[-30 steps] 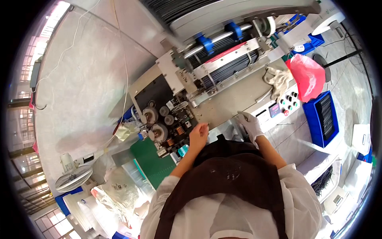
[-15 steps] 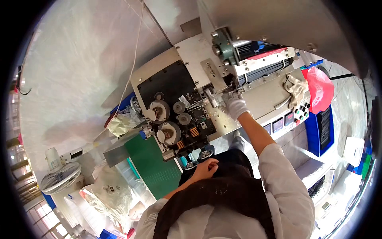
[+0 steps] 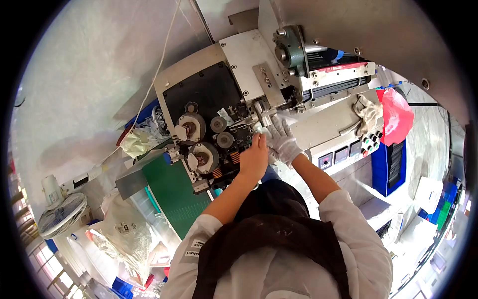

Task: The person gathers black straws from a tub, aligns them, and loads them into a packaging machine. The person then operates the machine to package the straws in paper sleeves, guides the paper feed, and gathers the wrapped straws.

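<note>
My right hand (image 3: 287, 143), in a white glove, lies with fingers stretched out on the metal front of the machine (image 3: 249, 55), just below a small cylindrical fitting (image 3: 263, 115). My bare left hand (image 3: 254, 158) is beside it at the machine's edge. Its fingers point forward and are pressed together; what they hold, if anything, is hidden. Left of this hand are grey rollers (image 3: 225, 140) and two larger round wheels (image 3: 203, 158) on a black plate (image 3: 204, 94). Copper-coloured springs (image 3: 234, 157) sit close to the left wrist.
A green mat (image 3: 174, 192) lies left below the machine. To the right are a control panel with buttons (image 3: 371, 142), a cloth glove (image 3: 367, 114), a red bag (image 3: 397, 117) and a blue bin (image 3: 389, 167). A fan (image 3: 63, 214) stands far left. A large metal panel (image 3: 368, 25) overhangs the upper right.
My left hand has moved up from near my lap to the machine's edge beside my right hand. The right hand has shifted slightly and its fingers are now spread out flat. The view has shifted a little.
</note>
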A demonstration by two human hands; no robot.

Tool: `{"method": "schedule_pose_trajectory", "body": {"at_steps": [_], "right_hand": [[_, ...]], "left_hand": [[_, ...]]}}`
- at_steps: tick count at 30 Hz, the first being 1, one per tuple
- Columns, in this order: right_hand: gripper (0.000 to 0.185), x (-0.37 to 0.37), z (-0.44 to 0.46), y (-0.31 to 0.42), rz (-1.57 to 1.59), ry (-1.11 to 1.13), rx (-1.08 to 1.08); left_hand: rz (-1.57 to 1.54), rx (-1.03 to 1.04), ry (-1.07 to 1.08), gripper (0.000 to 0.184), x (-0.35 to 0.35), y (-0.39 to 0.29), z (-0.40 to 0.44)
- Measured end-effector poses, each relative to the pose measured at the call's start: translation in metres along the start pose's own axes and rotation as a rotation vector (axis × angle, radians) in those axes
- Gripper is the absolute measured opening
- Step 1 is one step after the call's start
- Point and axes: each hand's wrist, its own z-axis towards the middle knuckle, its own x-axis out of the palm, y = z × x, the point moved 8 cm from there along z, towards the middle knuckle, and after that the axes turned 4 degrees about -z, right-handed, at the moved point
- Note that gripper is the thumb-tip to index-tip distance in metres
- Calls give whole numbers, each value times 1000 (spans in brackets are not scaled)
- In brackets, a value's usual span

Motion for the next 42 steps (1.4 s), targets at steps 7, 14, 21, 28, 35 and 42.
{"method": "schedule_pose_trajectory", "body": {"at_steps": [7, 14, 21, 28, 35, 42], "right_hand": [[53, 12, -9, -6, 169, -41, -78], [60, -1, -12, -10, 143, -44, -144], [74, -13, -11, -13, 212, 143, -48], [75, 12, -11, -33, 488, -189, -109], [74, 37, -8, -33, 280, -75, -40], [78, -5, -37, -34, 418, -236, -31]], "left_hand": [[219, -204, 220, 47, 36, 11, 44], [298, -69, 167, 25, 36, 2, 47], [323, -45, 322, 26, 55, -1, 38], [401, -47, 281, 31, 64, 6, 42], [284, 115, 247, 24, 62, -9, 36], [325, -55, 423, 60, 76, -8, 39]]}}
